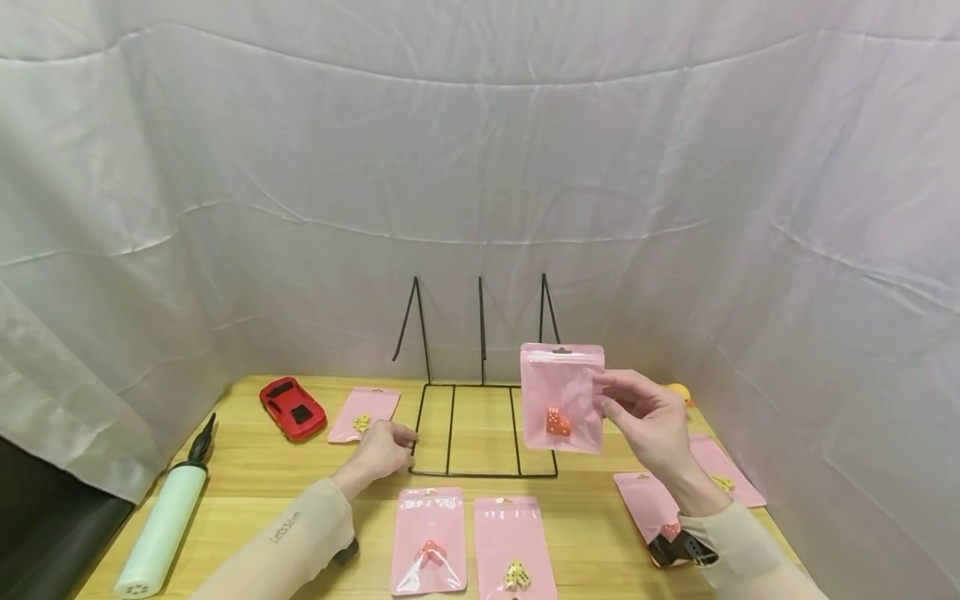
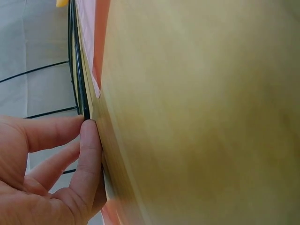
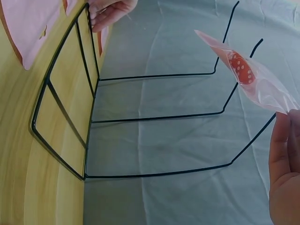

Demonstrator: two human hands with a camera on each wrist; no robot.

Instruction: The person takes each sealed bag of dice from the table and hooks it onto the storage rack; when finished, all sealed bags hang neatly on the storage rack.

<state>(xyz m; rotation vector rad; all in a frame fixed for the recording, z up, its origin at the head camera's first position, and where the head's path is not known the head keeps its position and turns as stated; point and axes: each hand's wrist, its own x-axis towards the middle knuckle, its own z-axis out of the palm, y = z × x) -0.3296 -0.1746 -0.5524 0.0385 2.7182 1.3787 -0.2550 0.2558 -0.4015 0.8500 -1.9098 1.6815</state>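
Currently, right of centre in the head view, the right hand [image 1: 651, 417] pinches the right edge of a pink bag [image 1: 558, 385] with orange dice [image 1: 557, 422] inside, above the worktop [image 1: 588, 517]. Left of centre, the left hand [image 1: 378, 452] has its fingers closed around the left side of a black rack [image 1: 483, 475]. A red car [image 1: 293, 408] lies farther left.

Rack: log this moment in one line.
left hand: pinches rack | right hand: holds pink bag of orange dice, raised | left hook: bare | middle hook: bare | right hook: bag threading unclear
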